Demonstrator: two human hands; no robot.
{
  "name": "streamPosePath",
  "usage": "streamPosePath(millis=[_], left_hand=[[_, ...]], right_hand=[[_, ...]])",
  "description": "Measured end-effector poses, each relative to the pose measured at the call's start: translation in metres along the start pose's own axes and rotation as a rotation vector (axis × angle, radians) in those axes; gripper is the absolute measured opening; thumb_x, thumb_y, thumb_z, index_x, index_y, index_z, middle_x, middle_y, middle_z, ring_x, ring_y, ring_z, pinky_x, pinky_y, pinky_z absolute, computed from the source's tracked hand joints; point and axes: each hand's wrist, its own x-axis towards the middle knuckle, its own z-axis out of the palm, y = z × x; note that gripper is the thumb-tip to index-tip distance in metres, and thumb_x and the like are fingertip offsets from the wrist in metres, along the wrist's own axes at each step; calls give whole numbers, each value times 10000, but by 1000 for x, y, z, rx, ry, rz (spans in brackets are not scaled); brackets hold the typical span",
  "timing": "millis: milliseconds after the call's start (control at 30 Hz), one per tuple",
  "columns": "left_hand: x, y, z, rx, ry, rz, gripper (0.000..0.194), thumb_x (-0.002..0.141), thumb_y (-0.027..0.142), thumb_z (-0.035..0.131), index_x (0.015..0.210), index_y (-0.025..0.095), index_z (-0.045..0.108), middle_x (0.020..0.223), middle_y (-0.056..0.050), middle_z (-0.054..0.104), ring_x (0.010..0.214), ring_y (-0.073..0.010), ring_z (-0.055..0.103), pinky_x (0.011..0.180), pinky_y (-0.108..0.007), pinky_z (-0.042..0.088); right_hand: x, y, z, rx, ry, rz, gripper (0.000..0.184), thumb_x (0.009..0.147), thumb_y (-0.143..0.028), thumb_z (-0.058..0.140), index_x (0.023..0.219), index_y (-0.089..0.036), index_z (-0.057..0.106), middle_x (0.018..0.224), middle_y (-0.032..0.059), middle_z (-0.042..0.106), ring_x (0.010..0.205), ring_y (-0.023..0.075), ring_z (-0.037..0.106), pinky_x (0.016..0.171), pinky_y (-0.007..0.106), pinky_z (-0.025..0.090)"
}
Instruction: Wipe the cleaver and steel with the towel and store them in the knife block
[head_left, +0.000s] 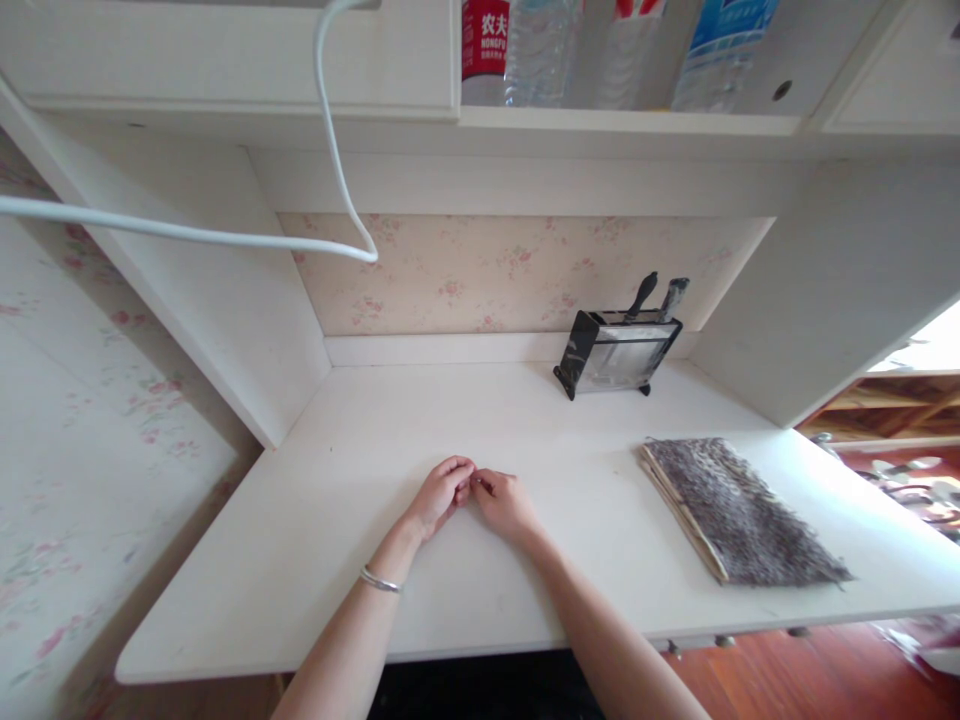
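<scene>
My left hand (441, 493) rests on the white desktop (315, 520), its fingers curled. A silver bangle (381, 580) circles that wrist. Close on its right lies my right hand (508, 503), also with curled fingers. The fingertips of both hands meet near the middle of the desktop. Whatever the fingers may enclose is hidden from view. Right of my hands lies a folded, shaggy grey-brown mat (757, 515) with a beige backing, apart from both. Farther back stands a black-framed knife holder (622, 360) with two handles sticking up out of it.
An overhead shelf (637, 120) holds several plastic bottles, one with a red label (484, 40). A white cable (225, 238) hangs across the upper left, close to the camera. Side panels (202, 270) enclose the desk. Reddish wooden floor (810, 680) shows at lower right.
</scene>
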Motion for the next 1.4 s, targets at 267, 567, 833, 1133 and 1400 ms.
streamPosePath(millis=[267, 567, 833, 1133, 1400], left_hand=[[0, 0, 1, 0, 5, -1, 210, 745, 328, 691, 795, 154, 584, 565, 63, 426, 492, -51, 368, 460, -194, 255], [1, 0, 0, 2, 10, -7, 204, 754, 324, 685, 817, 157, 584, 643, 56, 467, 473, -32, 341, 445, -196, 227], [1, 0, -1, -3, 12, -13, 225, 743, 336, 698, 821, 158, 585, 674, 50, 491, 463, -23, 332, 443, -196, 224], [2, -2, -2, -6, 12, -5, 218, 737, 331, 700, 809, 161, 582, 663, 56, 469, 463, -23, 334, 437, -194, 222], [0, 0, -3, 9, -11, -31, 225, 753, 357, 690, 812, 174, 572, 511, 99, 315, 413, -37, 242, 410, -207, 160]], right_hand=[[0, 2, 2, 12, 10, -11, 261, 895, -234, 430, 831, -224, 684, 765, 9, 701, 650, 119, 586, 609, 202, 353], [1, 3, 2, 15, 22, -16, 252, 888, -235, 440, 845, -219, 688, 762, 15, 699, 641, 121, 577, 603, 209, 348], [0, 3, 3, 17, 23, -22, 252, 888, -241, 442, 868, -221, 692, 755, 13, 697, 640, 120, 575, 602, 209, 349], [1, 4, 4, 15, 27, -20, 271, 894, -245, 433, 874, -222, 702, 770, 18, 704, 619, 119, 567, 580, 211, 339], [0, 4, 3, 13, 23, -13, 258, 889, -240, 443, 879, -222, 701, 775, 23, 709, 635, 124, 580, 597, 207, 356]])
